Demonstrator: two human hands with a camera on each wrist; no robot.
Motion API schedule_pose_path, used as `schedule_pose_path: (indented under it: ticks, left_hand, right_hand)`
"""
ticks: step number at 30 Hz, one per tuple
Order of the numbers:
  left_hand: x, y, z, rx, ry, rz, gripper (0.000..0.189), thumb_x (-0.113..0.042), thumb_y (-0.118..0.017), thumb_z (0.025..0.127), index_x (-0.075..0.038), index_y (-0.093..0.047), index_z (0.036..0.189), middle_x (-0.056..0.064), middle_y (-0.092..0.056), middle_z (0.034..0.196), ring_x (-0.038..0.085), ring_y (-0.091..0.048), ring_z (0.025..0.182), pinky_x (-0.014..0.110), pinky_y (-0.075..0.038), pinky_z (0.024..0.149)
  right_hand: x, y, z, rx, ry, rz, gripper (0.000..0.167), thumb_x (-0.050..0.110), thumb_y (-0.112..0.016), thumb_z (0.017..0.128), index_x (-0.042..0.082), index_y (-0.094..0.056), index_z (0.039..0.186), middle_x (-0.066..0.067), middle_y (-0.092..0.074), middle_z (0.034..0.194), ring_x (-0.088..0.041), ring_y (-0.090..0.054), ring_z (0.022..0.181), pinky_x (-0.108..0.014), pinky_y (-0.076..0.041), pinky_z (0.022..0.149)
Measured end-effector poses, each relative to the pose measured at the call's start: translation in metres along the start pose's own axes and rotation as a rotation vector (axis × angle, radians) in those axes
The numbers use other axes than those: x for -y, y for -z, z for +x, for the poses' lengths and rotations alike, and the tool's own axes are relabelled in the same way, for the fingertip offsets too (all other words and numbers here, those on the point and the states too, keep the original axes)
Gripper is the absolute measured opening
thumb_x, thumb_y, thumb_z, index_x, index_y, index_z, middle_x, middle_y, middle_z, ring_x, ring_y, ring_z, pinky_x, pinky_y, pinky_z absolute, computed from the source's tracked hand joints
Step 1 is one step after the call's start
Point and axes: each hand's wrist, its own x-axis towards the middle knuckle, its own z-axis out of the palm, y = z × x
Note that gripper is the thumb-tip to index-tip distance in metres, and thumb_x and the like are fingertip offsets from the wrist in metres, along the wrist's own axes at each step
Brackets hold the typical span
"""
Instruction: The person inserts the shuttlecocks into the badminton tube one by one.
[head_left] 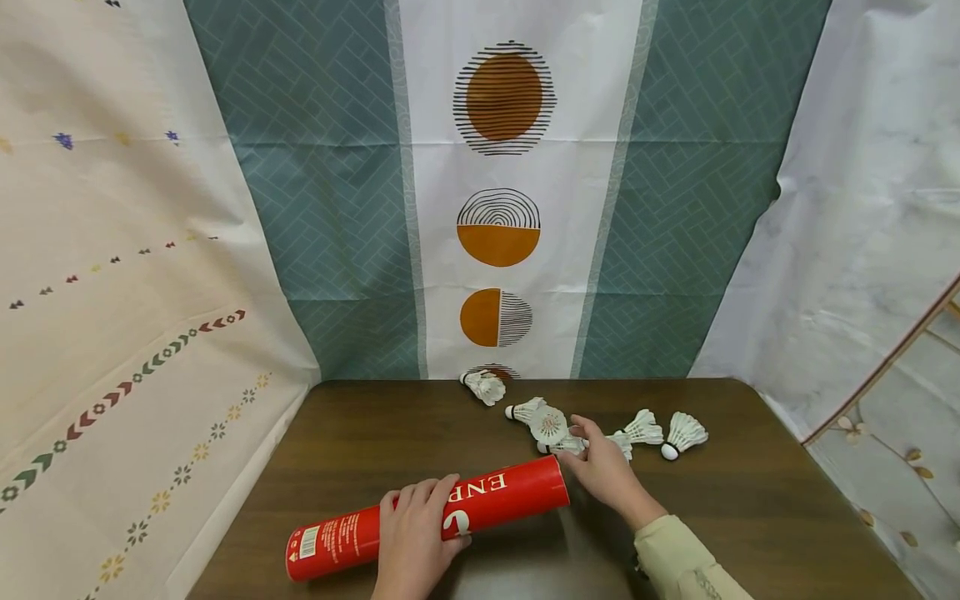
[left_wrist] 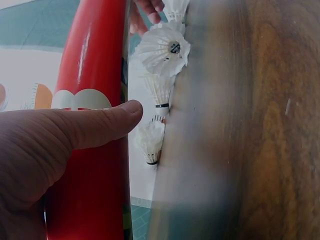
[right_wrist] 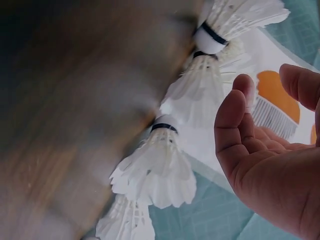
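My left hand point(head_left: 411, 537) grips a long red shuttlecock tube point(head_left: 517, 498) with white lettering, thumb laid across its side in the left wrist view. The tube is tilted over the table, its right end higher than its left. Just past that right end is my right hand point(head_left: 606, 473), fingers loosely bent and thumb apart; the right wrist view shows nothing between them. Beside its fingertips, white feather shuttlecocks lie in a cluster, one with its feather skirt point(head_left: 549, 425) facing up. Another shuttlecock point(right_wrist: 157, 167) shows its black-banded cork in the right wrist view.
One shuttlecock point(head_left: 483, 387) lies alone at the table's back edge. To the right of my right hand are further shuttlecocks, the outermost a shuttlecock point(head_left: 684, 435) with its cork toward me. A patterned curtain point(head_left: 337, 208) hangs behind the dark wooden table point(head_left: 360, 433).
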Motion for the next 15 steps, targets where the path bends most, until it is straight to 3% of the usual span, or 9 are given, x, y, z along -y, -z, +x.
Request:
schedule_pose_path:
  ticks: [4,10,15]
  left_hand:
    - [0.0,-0.001,0.001,-0.004,-0.005,0.003,0.09,-0.042,-0.106,0.058,-0.026,-0.066,0.137,0.003,-0.074,0.122,0.028,-0.066,0.113,0.061,-0.046,0.1]
    - [0.0,-0.004,0.002,-0.005,-0.008,0.007,0.09,-0.042,-0.106,0.058,-0.026,-0.066,0.137,0.003,-0.074,0.122,0.027,-0.066,0.114,0.061,-0.046,0.101]
    - [-0.001,-0.005,0.002,-0.004,-0.013,0.009,0.09,-0.042,-0.106,0.057,-0.026,-0.066,0.136,0.002,-0.074,0.121,0.027,-0.066,0.113,0.061,-0.047,0.1]
  right_hand:
    - [-0.003,0.0,0.007,-0.002,0.008,-0.036,0.068,0.013,-0.08,0.096,-0.002,-0.047,0.153,-0.023,-0.068,0.142,-0.016,-0.067,0.083,-0.032,-0.057,0.072]
    - [-0.006,-0.001,0.02,-0.001,0.02,-0.097,0.068,0.015,-0.079,0.096,-0.001,-0.047,0.153,-0.022,-0.067,0.143,-0.025,-0.072,0.094,-0.046,-0.063,0.085]
    - [-0.001,-0.001,0.033,-0.051,0.093,-0.166,0.059,0.015,-0.078,0.097,0.003,-0.054,0.15,-0.02,-0.068,0.143,-0.032,-0.075,0.101,-0.054,-0.062,0.092]
